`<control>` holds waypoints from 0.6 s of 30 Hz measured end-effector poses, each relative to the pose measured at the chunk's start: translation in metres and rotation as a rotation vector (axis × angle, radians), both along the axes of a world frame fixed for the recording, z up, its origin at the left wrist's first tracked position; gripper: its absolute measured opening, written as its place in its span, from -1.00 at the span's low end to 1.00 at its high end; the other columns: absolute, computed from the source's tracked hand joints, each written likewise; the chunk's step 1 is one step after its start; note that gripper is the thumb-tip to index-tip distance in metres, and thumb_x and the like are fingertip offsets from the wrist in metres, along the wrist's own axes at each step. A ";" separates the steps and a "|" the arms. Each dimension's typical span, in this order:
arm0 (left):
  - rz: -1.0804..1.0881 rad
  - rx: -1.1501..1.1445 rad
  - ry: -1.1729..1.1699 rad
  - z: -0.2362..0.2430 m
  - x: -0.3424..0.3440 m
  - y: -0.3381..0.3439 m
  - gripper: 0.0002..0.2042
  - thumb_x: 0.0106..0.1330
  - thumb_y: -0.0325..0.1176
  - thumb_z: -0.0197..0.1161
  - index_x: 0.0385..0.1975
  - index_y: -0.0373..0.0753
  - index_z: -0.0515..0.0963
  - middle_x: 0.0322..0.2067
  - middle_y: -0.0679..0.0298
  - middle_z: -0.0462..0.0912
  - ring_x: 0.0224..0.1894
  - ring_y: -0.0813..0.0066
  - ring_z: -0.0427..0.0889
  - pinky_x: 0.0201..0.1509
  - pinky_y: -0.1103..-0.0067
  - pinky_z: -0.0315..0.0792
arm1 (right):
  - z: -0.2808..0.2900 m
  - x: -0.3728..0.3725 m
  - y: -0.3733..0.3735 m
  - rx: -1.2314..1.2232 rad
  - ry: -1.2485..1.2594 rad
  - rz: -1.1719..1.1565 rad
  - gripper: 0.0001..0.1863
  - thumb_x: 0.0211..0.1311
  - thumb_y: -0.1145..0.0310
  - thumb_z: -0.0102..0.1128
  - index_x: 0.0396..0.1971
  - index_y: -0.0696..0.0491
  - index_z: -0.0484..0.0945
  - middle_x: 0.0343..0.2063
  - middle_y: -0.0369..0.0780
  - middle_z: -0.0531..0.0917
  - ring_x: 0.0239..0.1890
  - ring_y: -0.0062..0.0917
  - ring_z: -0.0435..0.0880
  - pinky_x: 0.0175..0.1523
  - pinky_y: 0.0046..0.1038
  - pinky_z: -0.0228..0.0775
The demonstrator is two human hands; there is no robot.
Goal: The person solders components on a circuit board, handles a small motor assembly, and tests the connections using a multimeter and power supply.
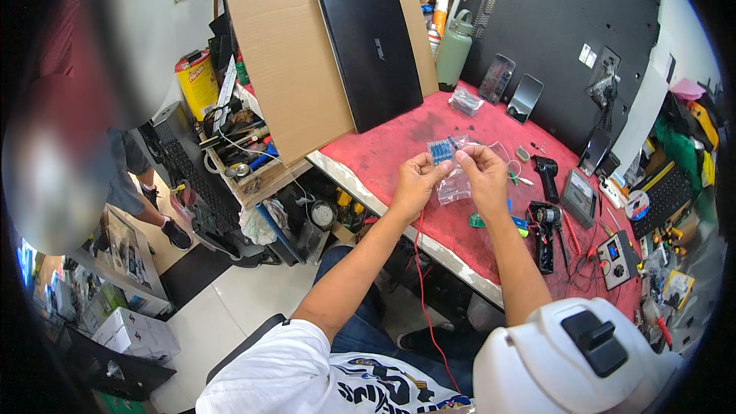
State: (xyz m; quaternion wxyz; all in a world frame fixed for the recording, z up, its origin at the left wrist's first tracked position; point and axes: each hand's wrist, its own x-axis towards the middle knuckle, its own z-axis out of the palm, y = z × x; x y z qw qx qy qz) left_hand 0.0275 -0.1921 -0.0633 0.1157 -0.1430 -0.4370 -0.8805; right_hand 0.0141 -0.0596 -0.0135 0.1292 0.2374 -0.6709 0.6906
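Above the red work surface, I hold a small blue circuit board (pixel 441 151) and a clear plastic bag (pixel 454 190) between both hands. My left hand (pixel 418 182) is closed, its thumb and fingers pinching the board's lower left side. Opposite it, my right hand (pixel 483 172) is closed in a pinch at the bag, beside a thin dark strip (pixel 454 142) at the board's edge. Whether the board lies inside the bag or against it, I cannot tell. A red wire (pixel 424 291) hangs from near my left hand down to my lap.
A closed black laptop (pixel 376 57) leans on cardboard (pixel 284 46) at the back. Two phones (pixel 526 98) and a green bottle (pixel 454 50) stand behind my hands. To the right lie a black hand tool (pixel 545 234), a grey meter (pixel 579 198) and a control box (pixel 616 259). Another person's legs (pixel 138 192) show at left.
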 end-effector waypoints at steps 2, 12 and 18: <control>-0.037 -0.002 -0.014 -0.002 0.001 -0.004 -0.86 0.28 -0.41 0.31 -0.23 -0.27 0.57 -0.40 0.41 0.63 -0.45 0.78 0.51 -0.43 0.78 0.35 | 0.001 0.003 -0.001 0.011 -0.047 0.028 -0.91 0.22 0.48 0.26 -0.34 0.19 0.60 -0.37 -0.30 0.65 -0.38 -0.75 0.57 -0.26 -0.67 0.40; -0.065 0.005 -0.061 0.003 0.002 0.007 -0.80 0.29 -0.46 0.26 -0.12 -0.33 0.58 -0.30 0.32 0.67 -0.33 0.70 0.59 -0.23 0.69 0.47 | -0.003 -0.005 0.009 0.121 0.047 0.065 -0.93 0.22 0.48 0.25 -0.34 0.16 0.61 -0.44 -0.32 0.65 -0.38 -0.74 0.56 -0.26 -0.65 0.41; 0.080 -0.089 -0.122 -0.001 -0.010 0.000 -0.90 0.25 -0.44 0.27 -0.29 -0.29 0.60 -0.43 0.36 0.64 -0.50 0.72 0.51 -0.46 0.70 0.37 | 0.047 -0.027 0.098 0.352 -0.024 0.174 -0.88 0.34 0.40 0.12 -0.27 0.14 0.47 -0.36 -0.21 0.66 -0.32 -0.58 0.65 -0.23 -0.55 0.50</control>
